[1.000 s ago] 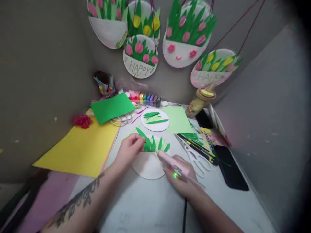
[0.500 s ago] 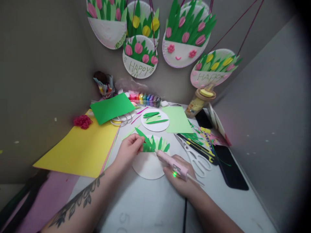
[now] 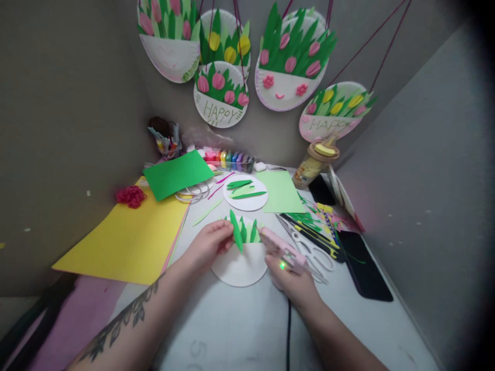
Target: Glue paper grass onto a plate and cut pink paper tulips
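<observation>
The left hand [image 3: 211, 246] pinches a green paper leaf [image 3: 236, 231] between thumb and fingertips, holding it tilted over the upper edge of a white paper plate [image 3: 240, 266] that lies on the white table [image 3: 240, 324] at about 12 o'clock from the body. Other green leaves [image 3: 247, 230] already stand along that plate's top edge. The right hand [image 3: 291, 278] is wrapped around a pink glue gun [image 3: 279, 247] with a small green light lit; its nozzle points toward 10 o'clock, just beside the leaves.

The leaf looks very light and thin, likely to bend or crease under a hard pinch, so its lower end, away from any glue, seems the safest place to hold. The plate seems light as well and may slide if pushed.

At 12 o'clock, farther off, a second plate [image 3: 245, 195] carries 3 loose cut leaves. White scissors [image 3: 312, 252] lie at 2 o'clock, yellow paper [image 3: 127, 237] at 9 o'clock. On the wall, 2 hanging plates read "HAPPY" [image 3: 217, 111]; the lettering on the right one [image 3: 328, 123] is faint.
</observation>
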{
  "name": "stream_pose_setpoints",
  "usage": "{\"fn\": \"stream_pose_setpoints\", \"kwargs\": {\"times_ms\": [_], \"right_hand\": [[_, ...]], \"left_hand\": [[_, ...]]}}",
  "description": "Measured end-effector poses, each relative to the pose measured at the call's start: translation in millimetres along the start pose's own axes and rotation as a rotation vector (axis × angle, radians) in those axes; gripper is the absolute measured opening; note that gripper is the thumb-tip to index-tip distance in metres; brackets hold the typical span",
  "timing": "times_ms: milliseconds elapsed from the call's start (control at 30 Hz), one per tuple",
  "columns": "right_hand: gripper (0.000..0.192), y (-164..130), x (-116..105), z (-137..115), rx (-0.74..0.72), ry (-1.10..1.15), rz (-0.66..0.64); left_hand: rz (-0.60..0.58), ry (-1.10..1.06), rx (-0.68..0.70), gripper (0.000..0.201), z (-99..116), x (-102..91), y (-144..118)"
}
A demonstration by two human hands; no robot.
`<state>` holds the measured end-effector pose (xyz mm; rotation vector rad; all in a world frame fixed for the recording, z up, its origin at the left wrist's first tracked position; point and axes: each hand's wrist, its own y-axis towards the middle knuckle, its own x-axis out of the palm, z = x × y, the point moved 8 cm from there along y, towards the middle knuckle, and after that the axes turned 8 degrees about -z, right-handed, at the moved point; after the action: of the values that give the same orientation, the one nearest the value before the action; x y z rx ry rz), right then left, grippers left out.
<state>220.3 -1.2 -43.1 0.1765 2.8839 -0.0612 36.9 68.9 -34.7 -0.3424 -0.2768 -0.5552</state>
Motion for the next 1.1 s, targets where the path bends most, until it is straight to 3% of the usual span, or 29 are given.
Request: {"fn": "stream_pose_setpoints", "kwargs": {"times_ms": [67,200,333,433,600,700,800,967,1100], "right_hand": [[0.03,2.9,-0.7,13.7,0.048,0.258,0.03],[0.05,8.6,9.9,11.8,0.014,0.651,-0.068],[0.036,6.2,23.2,5.2,0.074,0.743,-0.191],[0.02,3.5,28.2,4.5,0.1,0.739,-0.239],[0.02,3.2,31.4,3.2,0.121,0.749,-0.256],[0.025,6.8,23.5,2.5,0.122,0.789,-0.156],[0.033,13.7,1.0,7.1,0.107,0.824,0.049],[0.035,28.3,-40.3,16.7,0.131,0.788,0.354],[0.03,49.7,-47.6,5.3,0.104,0.598,0.341]], "left_hand": [[-0.11,-0.056,-0.094,0.03,-10.7,13.6,-1.1],[-0.35,-0.116,-0.257,0.036,-32.9,47.3,-9.5],[-0.519,-0.149,-0.308,0.037,-45.8,71.5,-17.7],[-0.531,-0.18,-0.323,0.037,-49.2,77.0,-19.8],[-0.495,-0.228,-0.337,0.032,-48.9,78.8,-20.0],[-0.48,-0.258,-0.362,0.029,-52.9,79.3,-19.8],[-0.48,-0.231,-0.362,0.032,-55.9,80.5,-21.0],[-0.567,0.2,-0.264,0.027,-47.8,85.7,-28.9],[-0.405,0.815,0.035,0.019,-26.5,76.7,-29.3]]}}
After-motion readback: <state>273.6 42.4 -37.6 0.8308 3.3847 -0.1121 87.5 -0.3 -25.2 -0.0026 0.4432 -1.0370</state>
